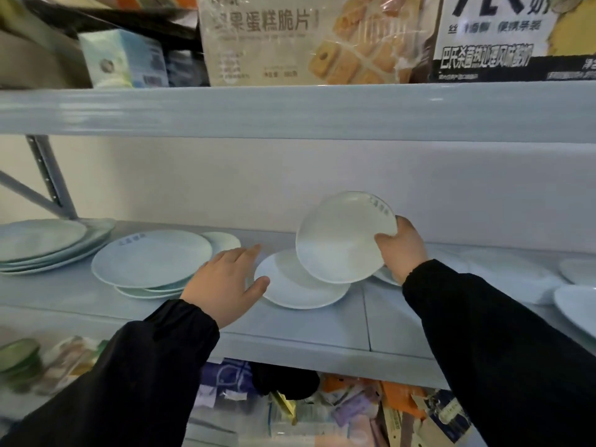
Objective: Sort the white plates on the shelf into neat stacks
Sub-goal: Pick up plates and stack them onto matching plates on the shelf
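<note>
**White plates on a pale blue shelf**

The shelf (290,327) is pale blue metal with a plain white wall behind it. The right hand (401,250) has its grip closed on the rim of a small plate (342,240), tilted up above a flat plate (296,288). The left hand (225,285) is spread open, holding nothing — its thumb is just beside that flat plate. A stack of big plates (42,246) sits far left. Snack bags (309,40) fill the shelf above.

storeroom — metal shelf (290,108) | snack packs (309,40) above | stacked plates (42,243)
</note>
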Action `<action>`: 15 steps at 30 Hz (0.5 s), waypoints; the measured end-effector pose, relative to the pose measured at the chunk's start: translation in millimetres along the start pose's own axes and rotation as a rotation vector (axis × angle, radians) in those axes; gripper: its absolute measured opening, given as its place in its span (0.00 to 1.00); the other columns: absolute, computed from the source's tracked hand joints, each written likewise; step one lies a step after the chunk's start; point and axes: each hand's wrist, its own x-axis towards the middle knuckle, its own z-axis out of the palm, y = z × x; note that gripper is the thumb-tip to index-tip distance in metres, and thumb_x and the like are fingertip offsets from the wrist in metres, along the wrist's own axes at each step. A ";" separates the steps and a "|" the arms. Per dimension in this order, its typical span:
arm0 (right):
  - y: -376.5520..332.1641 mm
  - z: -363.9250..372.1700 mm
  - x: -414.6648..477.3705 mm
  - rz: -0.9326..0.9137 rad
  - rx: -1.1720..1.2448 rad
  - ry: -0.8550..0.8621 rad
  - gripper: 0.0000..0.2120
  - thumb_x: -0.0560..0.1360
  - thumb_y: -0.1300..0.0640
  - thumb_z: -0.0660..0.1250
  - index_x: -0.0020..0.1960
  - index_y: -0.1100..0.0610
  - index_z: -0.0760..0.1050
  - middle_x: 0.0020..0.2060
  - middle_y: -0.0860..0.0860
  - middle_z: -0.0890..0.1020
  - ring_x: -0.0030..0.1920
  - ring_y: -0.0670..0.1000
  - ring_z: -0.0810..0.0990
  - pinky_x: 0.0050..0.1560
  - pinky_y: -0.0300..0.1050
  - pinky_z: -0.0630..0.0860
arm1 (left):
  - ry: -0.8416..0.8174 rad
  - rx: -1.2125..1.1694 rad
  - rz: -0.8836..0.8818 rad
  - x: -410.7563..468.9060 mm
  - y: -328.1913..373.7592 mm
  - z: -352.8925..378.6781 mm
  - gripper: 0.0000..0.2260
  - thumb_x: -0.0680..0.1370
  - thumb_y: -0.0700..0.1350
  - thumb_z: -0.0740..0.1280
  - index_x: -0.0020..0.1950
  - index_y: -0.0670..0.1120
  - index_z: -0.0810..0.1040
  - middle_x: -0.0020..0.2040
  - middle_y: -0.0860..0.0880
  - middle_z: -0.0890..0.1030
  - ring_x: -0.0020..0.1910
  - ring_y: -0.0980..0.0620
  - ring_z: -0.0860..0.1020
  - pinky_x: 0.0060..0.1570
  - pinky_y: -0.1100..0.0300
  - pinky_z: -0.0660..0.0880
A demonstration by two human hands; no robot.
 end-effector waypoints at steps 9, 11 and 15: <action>44.8 58.6 7.1 0.328 0.075 -0.159 0.13 0.69 0.65 0.61 0.47 0.53 0.80 0.45 0.56 0.85 0.47 0.60 0.84 0.49 0.63 0.82 | -0.017 -0.011 -0.012 -4.5 -26.0 1.6 0.32 0.77 0.65 0.52 0.78 0.50 0.60 0.74 0.50 0.69 0.72 0.48 0.66 0.67 0.54 0.66; 45.7 61.6 11.2 0.328 -0.026 -0.173 0.12 0.65 0.60 0.63 0.47 0.54 0.79 0.44 0.56 0.85 0.45 0.59 0.84 0.47 0.61 0.83 | -0.023 -0.026 -0.004 -4.6 -27.3 3.0 0.34 0.76 0.66 0.49 0.78 0.51 0.60 0.74 0.50 0.69 0.72 0.48 0.66 0.67 0.54 0.66; 39.7 59.9 10.8 0.250 -0.332 -0.220 0.12 0.69 0.58 0.64 0.51 0.59 0.78 0.43 0.54 0.83 0.44 0.55 0.82 0.41 0.45 0.79 | -0.018 -0.042 0.005 -3.9 -30.4 7.5 0.29 0.81 0.61 0.56 0.79 0.51 0.58 0.74 0.50 0.67 0.73 0.49 0.64 0.68 0.55 0.64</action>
